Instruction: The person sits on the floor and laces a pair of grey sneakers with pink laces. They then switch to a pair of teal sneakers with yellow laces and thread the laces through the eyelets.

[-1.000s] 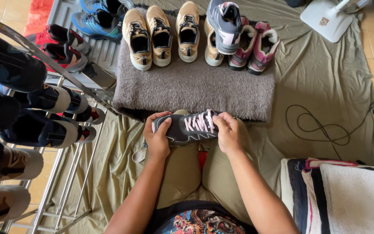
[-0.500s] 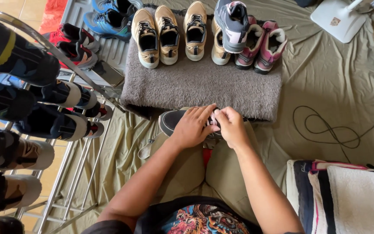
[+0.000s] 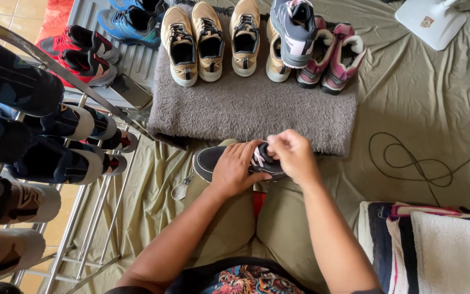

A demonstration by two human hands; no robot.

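Observation:
A dark grey sneaker with pale pink laces (image 3: 210,160) lies on its side across my knees, toe to the left. My left hand (image 3: 237,169) rests over its middle and holds it down. My right hand (image 3: 294,155) pinches the laces near the shoe's tongue, fingers closed on them. Both hands cover most of the shoe; only the toe and a bit of lace show. Just beyond the shoe lies a grey fluffy mat (image 3: 257,109).
On the mat's far edge stand tan sneakers (image 3: 183,46), a grey sneaker (image 3: 295,32) and pink ones (image 3: 341,57). A metal shoe rack (image 3: 99,95) full of shoes fills the left. A black cable (image 3: 414,163) lies right; folded towels (image 3: 436,250) lower right; a white fan base (image 3: 436,19).
My left hand slid from the shoe's toe end onto its middle. My right hand rose from the heel side to pinch the laces. The shoe stays on my knees.

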